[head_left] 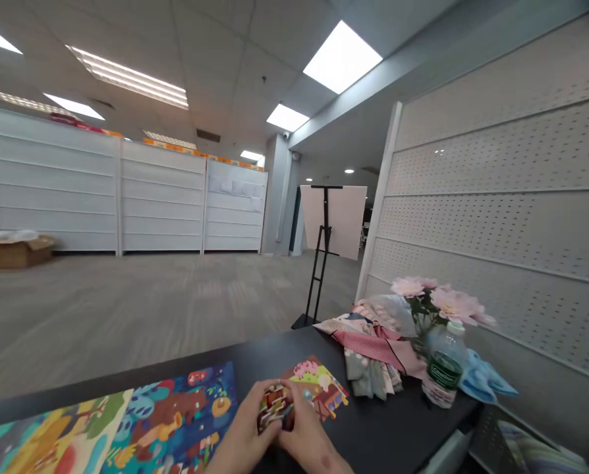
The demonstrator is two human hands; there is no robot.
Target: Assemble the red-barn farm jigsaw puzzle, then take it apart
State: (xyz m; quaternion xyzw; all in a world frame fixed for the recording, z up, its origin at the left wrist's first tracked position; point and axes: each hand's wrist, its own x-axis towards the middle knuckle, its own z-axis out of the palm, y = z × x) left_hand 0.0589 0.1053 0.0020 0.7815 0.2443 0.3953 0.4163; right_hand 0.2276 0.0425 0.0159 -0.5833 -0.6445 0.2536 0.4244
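Note:
My left hand (248, 421) and my right hand (308, 431) come together at the table's front. Both are closed around a bunch of small colourful pieces (275, 403) that look like jigsaw puzzle pieces; fingers cover part of the bunch. Just beyond my right hand lies a brightly coloured picture (321, 382) with an uneven right edge, like a partly assembled jigsaw puzzle. Left of my hands is a dark blue picture (176, 415) with cartoon figures. A yellow and green picture (57, 438) adjoins it on the left.
On the black table's (373, 434) right stand a water bottle (444, 368) and pink flowers (452, 304), beside folded cloths (373, 349) and a blue cloth (485, 376). A white perforated panel (497, 217) rises at right. An easel (319, 263) and a cardboard box (15, 253) stand beyond.

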